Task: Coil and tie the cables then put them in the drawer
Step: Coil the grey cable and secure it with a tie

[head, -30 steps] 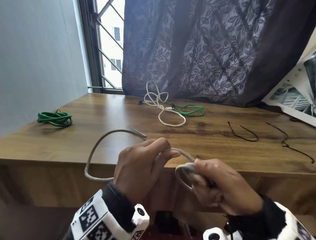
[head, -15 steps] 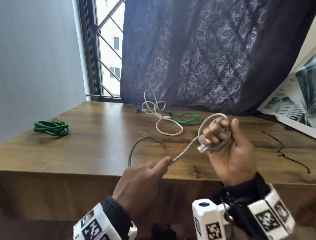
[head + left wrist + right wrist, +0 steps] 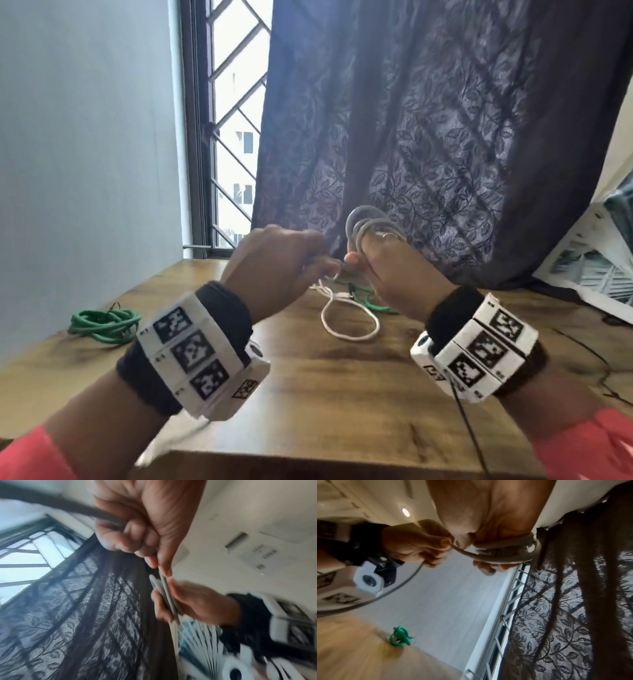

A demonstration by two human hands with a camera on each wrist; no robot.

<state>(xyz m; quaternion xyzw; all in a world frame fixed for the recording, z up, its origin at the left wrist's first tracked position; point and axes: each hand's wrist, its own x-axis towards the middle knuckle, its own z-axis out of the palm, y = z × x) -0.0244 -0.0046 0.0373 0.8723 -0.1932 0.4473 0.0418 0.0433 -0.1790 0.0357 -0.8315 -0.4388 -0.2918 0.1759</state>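
A grey cable [image 3: 363, 222] is wound in several loops round the fingers of my right hand [image 3: 387, 270], which grips the coil above the wooden table [image 3: 342, 404]. My left hand [image 3: 277, 263] is close beside it and pinches the free run of the same grey cable [image 3: 169, 595]. In the right wrist view the slack of the grey cable [image 3: 399, 588] curves down below my left hand [image 3: 418, 546], and the loops sit round my right hand [image 3: 489, 550]. A coiled green cable [image 3: 102, 323] lies at the table's left. A loose white cable [image 3: 349, 322] and another green cable [image 3: 371, 303] lie behind my hands.
A dark patterned curtain [image 3: 428, 137] hangs behind the table, with a barred window [image 3: 233, 130] to its left and a pale wall [image 3: 85, 154] further left. Thin dark ties [image 3: 596, 359] lie at the table's right. A white printed box [image 3: 589, 270] stands at the far right.
Both hands have risen and come together. More loops of the grey cable now sit round my right hand, and the free run between the hands has shortened.
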